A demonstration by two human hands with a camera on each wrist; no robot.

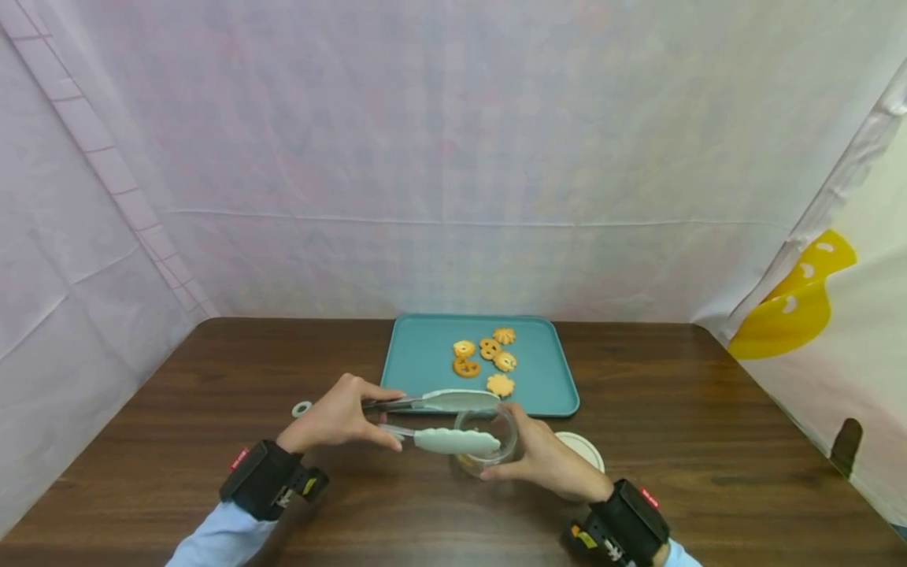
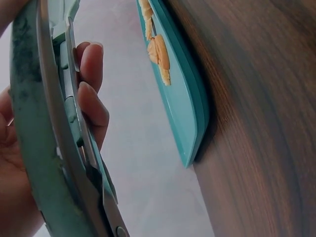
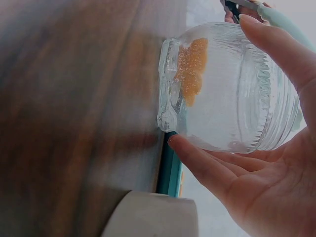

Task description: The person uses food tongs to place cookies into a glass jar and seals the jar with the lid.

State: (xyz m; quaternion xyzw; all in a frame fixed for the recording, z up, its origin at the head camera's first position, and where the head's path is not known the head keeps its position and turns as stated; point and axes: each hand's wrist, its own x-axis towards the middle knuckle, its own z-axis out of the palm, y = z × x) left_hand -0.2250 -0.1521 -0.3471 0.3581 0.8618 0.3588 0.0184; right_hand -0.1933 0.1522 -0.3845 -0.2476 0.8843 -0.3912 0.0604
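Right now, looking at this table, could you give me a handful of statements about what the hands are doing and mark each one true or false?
1. The left hand holds a pair of tongs. True.
2. The tongs grip a cookie. False: nothing shows between their tips, which are apart over the jar.
3. The right hand holds a clear glass jar. True.
4. The jar is empty. False: the right wrist view shows an orange cookie piece inside.
5. Five cookies lie on the teal tray. True.
6. The white lid sits on the jar. False: it lies on the table beside the right hand.
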